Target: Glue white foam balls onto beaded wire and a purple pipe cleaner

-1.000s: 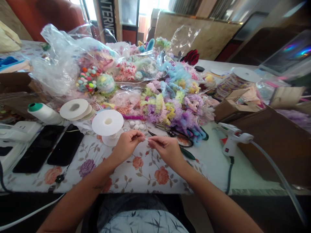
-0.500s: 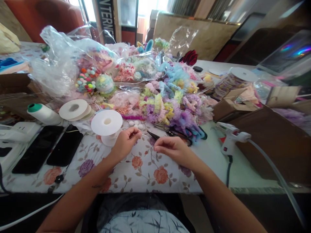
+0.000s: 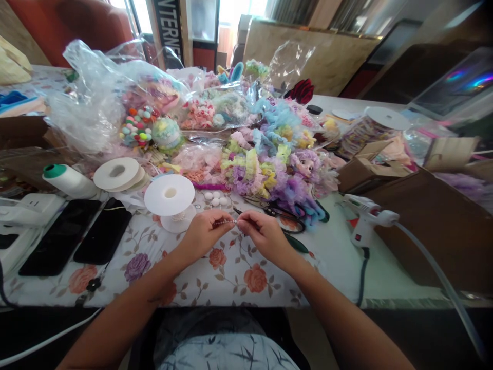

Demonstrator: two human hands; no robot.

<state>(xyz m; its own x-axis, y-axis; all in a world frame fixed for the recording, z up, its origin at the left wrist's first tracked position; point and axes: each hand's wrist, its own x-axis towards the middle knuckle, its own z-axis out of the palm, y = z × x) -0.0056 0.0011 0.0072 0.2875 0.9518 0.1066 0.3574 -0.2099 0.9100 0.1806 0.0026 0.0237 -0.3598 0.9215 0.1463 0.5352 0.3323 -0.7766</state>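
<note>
A thin string of small pale beads (image 3: 222, 222) runs between my two hands above the flowered tablecloth. My left hand (image 3: 206, 231) pinches it at the left, fingers closed. My right hand (image 3: 262, 234) pinches its other end, the fingertips of both hands almost meeting. Just left of my left hand stands a white spool (image 3: 169, 194) with beaded string wound on its lower part. Behind my right hand lie black-handled scissors (image 3: 287, 218), partly hidden by it. Several white round pieces (image 3: 215, 198) rest on the cloth beyond my hands.
A heap of ruffled ribbons (image 3: 250, 164) and plastic bags (image 3: 88, 97) fills the back. At the left are two phones (image 3: 59, 236), a thread cone (image 3: 69, 181) and another spool (image 3: 117, 174). A glue gun (image 3: 365, 218) and cardboard boxes (image 3: 435, 226) stand right.
My right hand has moved left and my left hand slightly right, so the fingertips come together. The bead string now shows between them, and a green-handled tool shows behind my right hand.
</note>
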